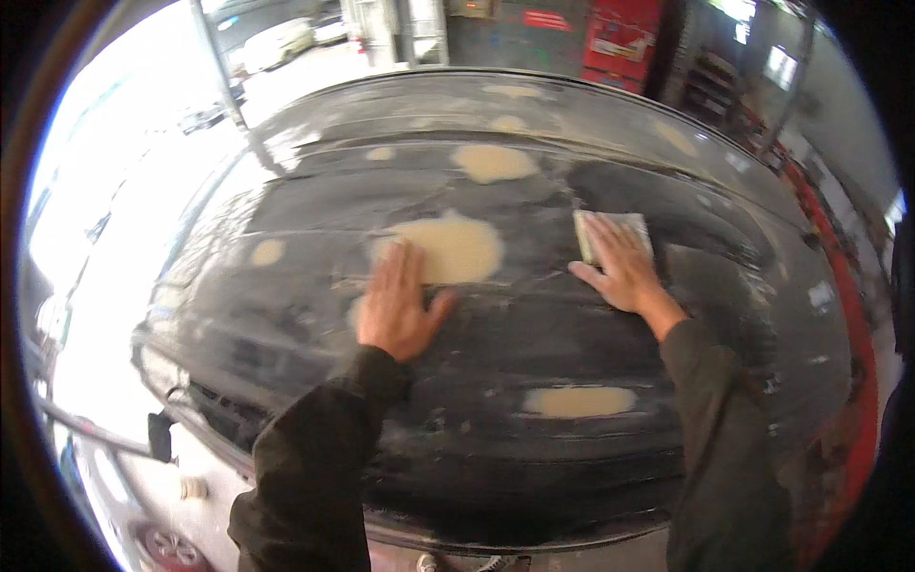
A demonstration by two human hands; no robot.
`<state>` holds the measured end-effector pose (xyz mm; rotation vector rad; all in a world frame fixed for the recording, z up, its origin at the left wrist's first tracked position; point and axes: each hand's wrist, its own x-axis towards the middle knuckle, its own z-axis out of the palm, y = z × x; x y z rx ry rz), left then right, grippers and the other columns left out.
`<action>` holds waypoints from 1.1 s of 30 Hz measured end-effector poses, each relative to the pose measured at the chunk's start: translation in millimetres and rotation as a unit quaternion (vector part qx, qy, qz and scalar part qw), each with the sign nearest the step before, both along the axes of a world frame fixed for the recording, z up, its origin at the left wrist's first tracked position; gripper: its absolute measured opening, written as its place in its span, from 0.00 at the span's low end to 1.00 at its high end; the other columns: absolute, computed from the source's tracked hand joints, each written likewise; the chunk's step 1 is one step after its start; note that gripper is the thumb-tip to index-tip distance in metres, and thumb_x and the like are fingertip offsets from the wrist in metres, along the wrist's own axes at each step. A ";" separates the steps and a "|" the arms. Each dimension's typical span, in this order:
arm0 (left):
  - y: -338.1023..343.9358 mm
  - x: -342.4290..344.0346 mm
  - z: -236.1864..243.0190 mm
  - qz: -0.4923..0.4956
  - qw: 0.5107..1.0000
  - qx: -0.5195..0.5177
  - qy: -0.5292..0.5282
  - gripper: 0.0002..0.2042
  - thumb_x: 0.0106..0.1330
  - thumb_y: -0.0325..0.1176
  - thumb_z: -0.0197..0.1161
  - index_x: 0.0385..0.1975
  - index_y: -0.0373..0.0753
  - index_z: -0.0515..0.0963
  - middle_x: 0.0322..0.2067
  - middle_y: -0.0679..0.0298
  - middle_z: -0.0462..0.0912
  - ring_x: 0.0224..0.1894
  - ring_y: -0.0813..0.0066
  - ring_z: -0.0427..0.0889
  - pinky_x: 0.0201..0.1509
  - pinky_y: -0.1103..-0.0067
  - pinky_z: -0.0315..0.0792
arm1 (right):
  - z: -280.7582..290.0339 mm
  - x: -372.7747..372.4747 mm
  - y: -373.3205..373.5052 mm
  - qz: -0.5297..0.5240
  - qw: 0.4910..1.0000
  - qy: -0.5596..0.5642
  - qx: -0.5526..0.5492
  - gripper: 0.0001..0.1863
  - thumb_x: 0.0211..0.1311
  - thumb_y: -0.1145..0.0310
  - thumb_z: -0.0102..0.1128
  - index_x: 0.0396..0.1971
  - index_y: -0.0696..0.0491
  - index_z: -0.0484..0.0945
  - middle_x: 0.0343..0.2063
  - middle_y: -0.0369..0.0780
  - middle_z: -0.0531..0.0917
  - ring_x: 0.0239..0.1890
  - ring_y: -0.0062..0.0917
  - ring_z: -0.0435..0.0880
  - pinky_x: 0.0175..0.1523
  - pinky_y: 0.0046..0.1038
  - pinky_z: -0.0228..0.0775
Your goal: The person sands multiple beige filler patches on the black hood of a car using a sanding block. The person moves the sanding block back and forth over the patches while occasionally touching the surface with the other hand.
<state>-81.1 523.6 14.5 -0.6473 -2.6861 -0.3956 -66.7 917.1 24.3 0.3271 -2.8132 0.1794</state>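
Observation:
A broad dark panel (315, 324), scuffed and dusty like a vehicle's roof, spreads out below my arms. Several tan filler patches mark it. My left hand (396, 300) lies flat with its thumb apart, its fingertips at the left edge of the largest filler patch (462, 250). Farther right, my right hand (620, 265) presses a pale square sanding pad (637, 225) onto the panel with its fingers laid over it. The pad's underside is hidden. Another filler patch (579, 401), long and narrow, shows between my forearms. A rounder filler patch (496, 163) lies beyond my hands.
A metal post (221, 76) rises past the panel's far left corner. Parked cars (278, 44) stand outside in bright light. At the back is a red cabinet (621, 43). Along the right runs a red strip (863, 381). A wheel (170, 546) shows at lower left.

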 end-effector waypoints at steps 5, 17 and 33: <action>-159.3 37.3 9.0 0.132 0.989 -0.030 -0.061 0.38 0.79 0.54 0.59 0.77 0.30 0.63 0.79 0.41 0.61 0.83 0.42 0.57 0.86 0.58 0.50 | 1.9 8.0 7.6 -0.012 1.000 -0.007 -0.014 0.44 0.77 0.40 0.56 0.81 0.53 0.61 0.81 0.46 0.64 0.84 0.41 0.58 0.85 0.46 0.44; -179.8 112.4 23.6 0.004 0.998 0.017 -0.060 0.28 0.76 0.39 0.61 0.75 0.37 0.70 0.78 0.52 0.68 0.82 0.52 0.62 0.87 0.58 0.50 | 0.6 4.2 12.7 0.000 1.000 -0.019 -0.018 0.41 0.77 0.44 0.55 0.81 0.52 0.62 0.81 0.45 0.64 0.84 0.40 0.57 0.86 0.45 0.43; -186.6 111.5 6.9 -0.063 0.988 0.128 0.058 0.23 0.63 0.39 0.73 0.55 0.35 0.84 0.58 0.59 0.84 0.65 0.57 0.80 0.70 0.62 0.75 | -27.7 30.5 -80.7 -0.306 0.950 0.019 0.062 0.46 0.80 0.38 0.50 0.82 0.58 0.58 0.81 0.49 0.62 0.83 0.46 0.58 0.83 0.52 0.48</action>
